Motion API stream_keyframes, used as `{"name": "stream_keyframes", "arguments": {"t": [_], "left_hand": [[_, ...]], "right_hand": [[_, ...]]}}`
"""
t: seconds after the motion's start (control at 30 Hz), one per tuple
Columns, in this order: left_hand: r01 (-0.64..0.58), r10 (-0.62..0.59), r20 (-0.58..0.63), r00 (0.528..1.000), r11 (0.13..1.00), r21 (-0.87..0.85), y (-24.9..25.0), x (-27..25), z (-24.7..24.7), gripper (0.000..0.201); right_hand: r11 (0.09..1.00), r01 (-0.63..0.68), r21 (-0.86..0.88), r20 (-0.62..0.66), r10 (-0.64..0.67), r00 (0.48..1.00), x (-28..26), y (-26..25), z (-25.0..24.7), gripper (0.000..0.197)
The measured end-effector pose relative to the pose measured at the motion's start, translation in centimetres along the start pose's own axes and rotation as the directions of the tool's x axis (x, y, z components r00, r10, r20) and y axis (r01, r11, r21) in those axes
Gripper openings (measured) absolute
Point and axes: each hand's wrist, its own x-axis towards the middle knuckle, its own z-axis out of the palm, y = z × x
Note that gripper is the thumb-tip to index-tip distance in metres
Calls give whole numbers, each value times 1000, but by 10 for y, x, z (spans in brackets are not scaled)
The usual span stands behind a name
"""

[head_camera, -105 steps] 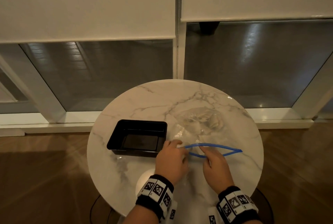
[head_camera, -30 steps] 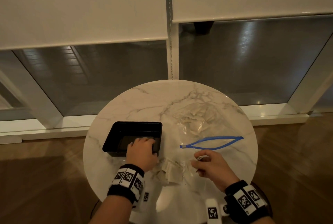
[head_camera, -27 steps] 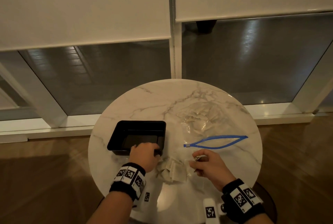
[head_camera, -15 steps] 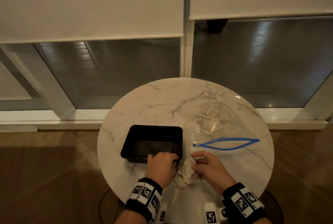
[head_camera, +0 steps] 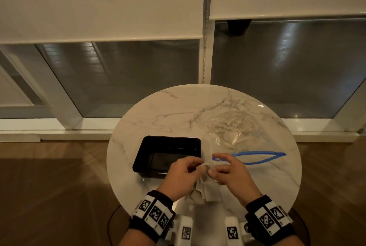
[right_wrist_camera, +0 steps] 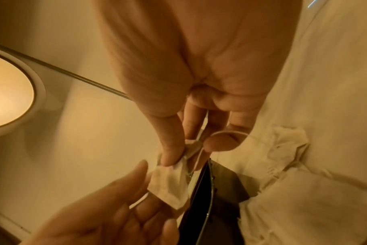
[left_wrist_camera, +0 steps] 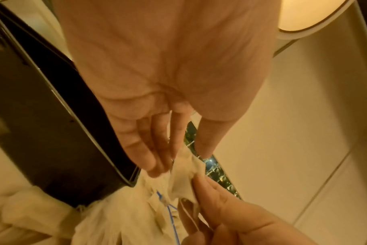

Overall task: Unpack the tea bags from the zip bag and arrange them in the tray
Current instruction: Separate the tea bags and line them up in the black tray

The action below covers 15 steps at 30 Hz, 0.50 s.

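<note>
A tea bag [right_wrist_camera: 170, 185] is pinched at its top by the right hand [head_camera: 230, 172], the left hand [head_camera: 182, 174] pinching it too, above loose tea bags [head_camera: 206, 191] at the table's [head_camera: 178, 107] six o'clock edge. The black tray [head_camera: 168, 141] sits at ten o'clock from the hands, the blue-zippered zip bag [head_camera: 233, 127] at one o'clock.

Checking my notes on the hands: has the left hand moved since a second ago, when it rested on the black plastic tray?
Yes. The left hand has left the black plastic tray, moving right to pinch a tea bag with the right hand.
</note>
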Motion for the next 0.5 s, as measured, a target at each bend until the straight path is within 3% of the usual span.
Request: {"name": "stream_keyframes", "arguments": {"t": [0.1, 0.23, 0.37, 0.43, 0.5], "left_hand": [[-33, 30, -55, 998, 998, -57, -2, 2, -5, 11], [-36, 7, -183, 983, 987, -157, -6, 4, -11, 14], [-10, -48, -239, 970, 971, -237, -10, 6, -21, 12], [-13, -38, -260, 965, 981, -191, -14, 8, -29, 8], [12, -34, -283, 958, 997, -78, -17, 13, -41, 8]], "right_hand": [[999, 35, 23, -25, -35, 999, 2, -5, 5, 38], [998, 62, 17, -20, -61, 998, 4, -5, 10, 14], [995, 85, 46, -60, -82, 995, 14, -6, 22, 10], [996, 92, 5, -55, -92, 994, 21, -9, 29, 6], [981, 111, -157, -48, -120, 992, 30, -8, 35, 2]]}}
